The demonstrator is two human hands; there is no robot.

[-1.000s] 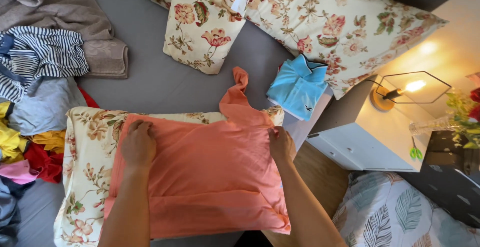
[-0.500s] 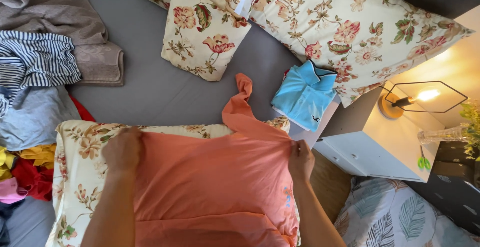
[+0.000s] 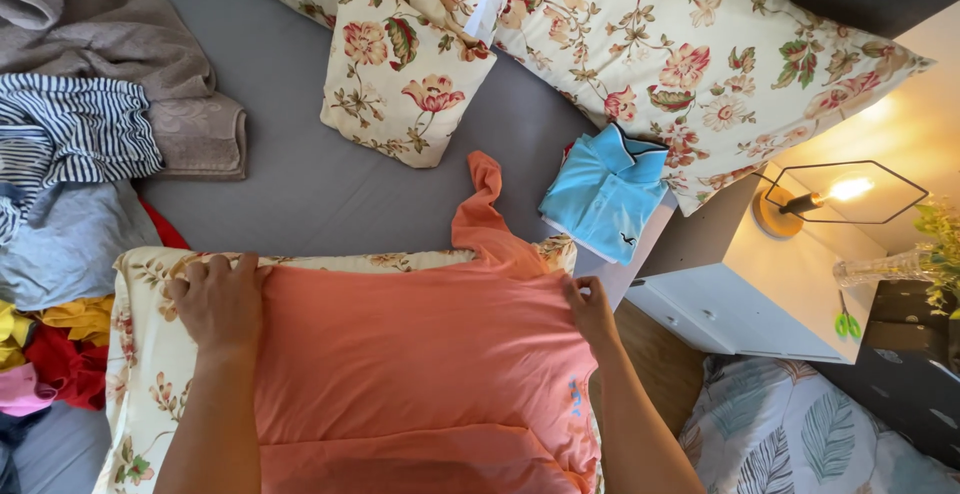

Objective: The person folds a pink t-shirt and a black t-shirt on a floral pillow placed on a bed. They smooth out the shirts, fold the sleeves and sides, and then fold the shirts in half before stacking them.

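An orange shirt (image 3: 420,364) lies spread on a floral pillow (image 3: 135,354) on the grey bed (image 3: 300,184). One sleeve sticks up toward the headboard side. My left hand (image 3: 218,299) lies flat on the shirt's left edge, fingers together. My right hand (image 3: 590,309) pinches the shirt's right edge near the pillow's corner. A folded light blue polo shirt (image 3: 605,194) rests just beyond my right hand at the bed's edge.
Two floral pillows (image 3: 405,69) (image 3: 700,54) lie at the top. A heap of clothes, striped (image 3: 70,134), grey, yellow and red, fills the left. A white nightstand (image 3: 760,294) with a lit lamp (image 3: 820,199) stands at the right, a patterned cushion (image 3: 790,434) below it.
Both hands slid outward along the shirt, from near its upper middle to its left and right edges. The camera view shifted down and right slightly.
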